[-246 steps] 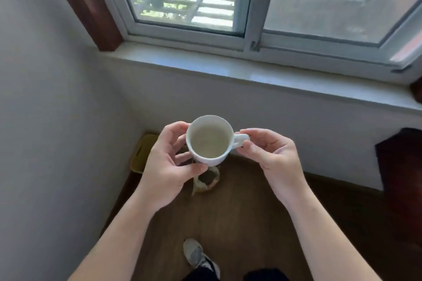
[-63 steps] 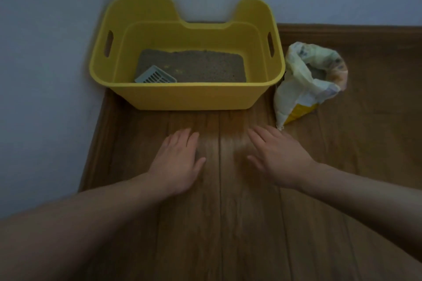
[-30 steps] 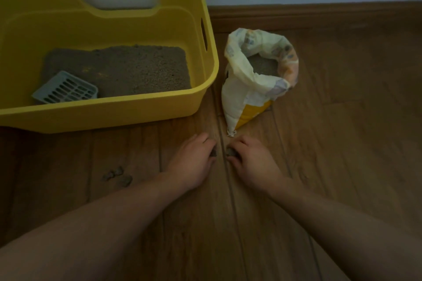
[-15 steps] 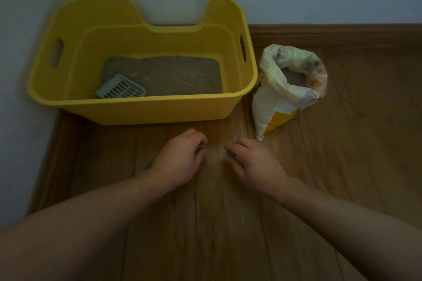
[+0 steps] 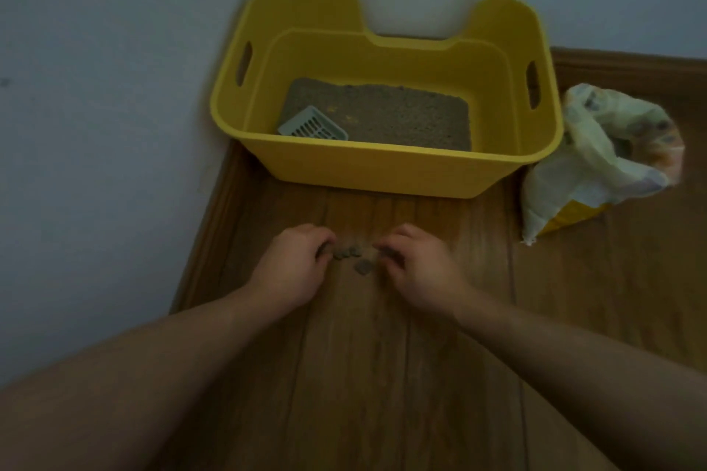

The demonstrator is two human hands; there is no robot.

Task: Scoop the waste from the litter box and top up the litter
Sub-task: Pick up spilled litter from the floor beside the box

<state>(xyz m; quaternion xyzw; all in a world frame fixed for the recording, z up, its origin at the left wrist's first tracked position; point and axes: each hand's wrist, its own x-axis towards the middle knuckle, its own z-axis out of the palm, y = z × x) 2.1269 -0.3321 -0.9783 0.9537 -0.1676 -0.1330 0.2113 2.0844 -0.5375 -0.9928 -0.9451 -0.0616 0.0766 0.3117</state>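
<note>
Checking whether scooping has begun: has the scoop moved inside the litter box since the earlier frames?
No. The scoop still lies on the litter at the front-left corner of the yellow litter box.

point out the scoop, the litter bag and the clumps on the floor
scoop [image 5: 313, 125], head view, its slotted face
litter bag [image 5: 564, 182], head view, its pale side
clumps [image 5: 362, 266], head view, the nearest clump

No legible text anywhere; print on the litter bag [image 5: 597, 164] too blurred
</note>
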